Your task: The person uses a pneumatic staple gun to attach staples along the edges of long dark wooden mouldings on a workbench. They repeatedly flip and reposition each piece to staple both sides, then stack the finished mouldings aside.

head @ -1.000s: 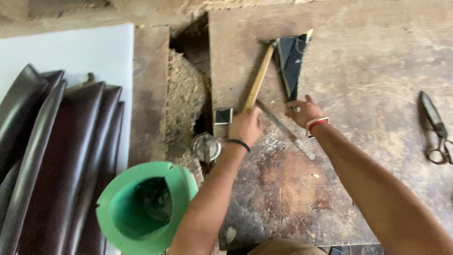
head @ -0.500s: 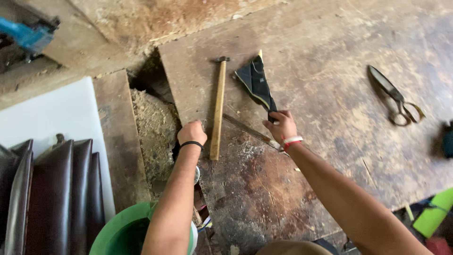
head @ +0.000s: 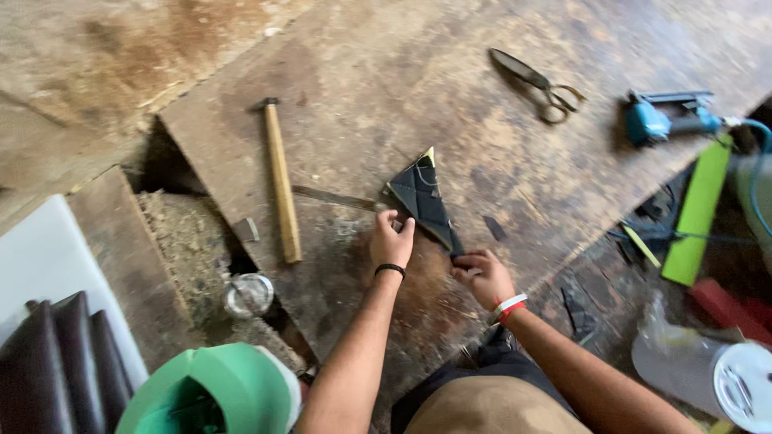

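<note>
both hands have come off the hammer side and closed in on the dark triangle [head: 425, 201], which half a second ago lay further up the counter [head: 482, 161] with only the right hand near its lower tip. now the left hand [head: 392, 239] sits at the triangle's left edge, fingers [head: 384, 219] curled together and pinching that edge, a black band on the wrist. the right hand [head: 481, 275] is at the lower point of the piece, fingers pressed together on the tip, a red and white band on its wrist.

the triangle is a flat, dark, almost black piece, long and narrow, its sharp end toward the person and its wide end away. a pale yellowish strip shows at the far corner, and faint lighter stitch lines cross its face. it lies flat on the worn wooden counter, just right of a thin metal blade [head: 334, 198] whose end reaches the left hand.

the hammer [head: 281, 183] with its wooden handle lies untouched to the left, well apart from the piece. shears [head: 535, 83] rest further up the counter, and a blue power tool [head: 663, 119] lies near the right edge. a green bucket [head: 217, 390] stands low at the left, beside dark curved panels [head: 60, 366].
</note>
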Motion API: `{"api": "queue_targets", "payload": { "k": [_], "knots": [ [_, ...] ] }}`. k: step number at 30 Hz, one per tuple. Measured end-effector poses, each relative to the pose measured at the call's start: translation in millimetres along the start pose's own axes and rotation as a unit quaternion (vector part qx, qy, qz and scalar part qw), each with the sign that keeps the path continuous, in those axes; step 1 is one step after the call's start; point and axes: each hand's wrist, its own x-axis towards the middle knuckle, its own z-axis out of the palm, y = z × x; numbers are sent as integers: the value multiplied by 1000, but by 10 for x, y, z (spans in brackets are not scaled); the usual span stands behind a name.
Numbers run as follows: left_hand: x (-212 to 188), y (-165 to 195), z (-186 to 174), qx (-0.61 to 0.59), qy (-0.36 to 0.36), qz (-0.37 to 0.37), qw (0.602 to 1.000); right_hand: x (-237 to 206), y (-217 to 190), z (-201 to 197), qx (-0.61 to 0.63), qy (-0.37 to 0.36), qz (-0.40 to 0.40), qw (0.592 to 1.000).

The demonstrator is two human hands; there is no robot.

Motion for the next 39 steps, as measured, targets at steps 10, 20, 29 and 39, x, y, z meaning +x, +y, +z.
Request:
{"api": "queue_targets", "payload": {
  "k": [10,20,29,39],
  "knots": [
    [-694,790,814,202,-224,27,953,-939,783,-683,13,-35,-25,999],
    [-1576,1386,1654,-80,-276,-7,958,-1498,2363,-2415,197,413,157,875],
    [-3160,2476,2691,-286,-547,-123,777,-2287,2996,-3120,529,226,277,770],
    [-4266,3271,2925,-64,-558,296,773,-2284,3060,-2970,831,251,9,496]
  ]
}}
